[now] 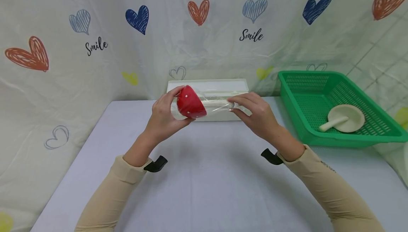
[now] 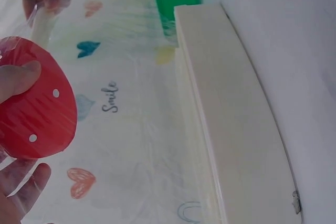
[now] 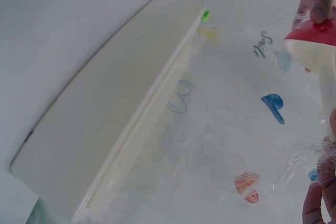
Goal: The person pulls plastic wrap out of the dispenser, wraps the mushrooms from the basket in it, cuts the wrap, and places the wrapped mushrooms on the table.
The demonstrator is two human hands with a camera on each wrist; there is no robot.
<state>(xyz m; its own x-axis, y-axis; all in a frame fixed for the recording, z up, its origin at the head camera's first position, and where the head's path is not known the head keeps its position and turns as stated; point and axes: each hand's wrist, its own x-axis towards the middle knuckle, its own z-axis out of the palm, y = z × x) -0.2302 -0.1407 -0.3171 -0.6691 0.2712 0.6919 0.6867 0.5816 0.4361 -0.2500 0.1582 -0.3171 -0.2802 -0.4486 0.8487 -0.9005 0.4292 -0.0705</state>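
Note:
A toy-like mushroom with a red, white-dotted cap [image 1: 190,102] and a cream stem [image 3: 327,85] is held up sideways, wrapped in clear plastic film [image 1: 220,108]. My left hand [image 1: 164,113] grips the cap, its thumb pressing the dotted surface in the left wrist view. At the stem end my right hand [image 1: 259,115] pinches the gathered film between thumb and fingers. The cap's pale underside shows in the right wrist view. Directly behind both hands is a long white box [image 1: 207,84], partly hidden by the mushroom.
On the right stands a green perforated basket [image 1: 294,108] holding a cream, round-headed piece [image 1: 352,120] with a short handle. A white cloth [image 1: 204,182] covers the table. Behind it hangs a pale curtain [image 1: 220,51] printed with hearts.

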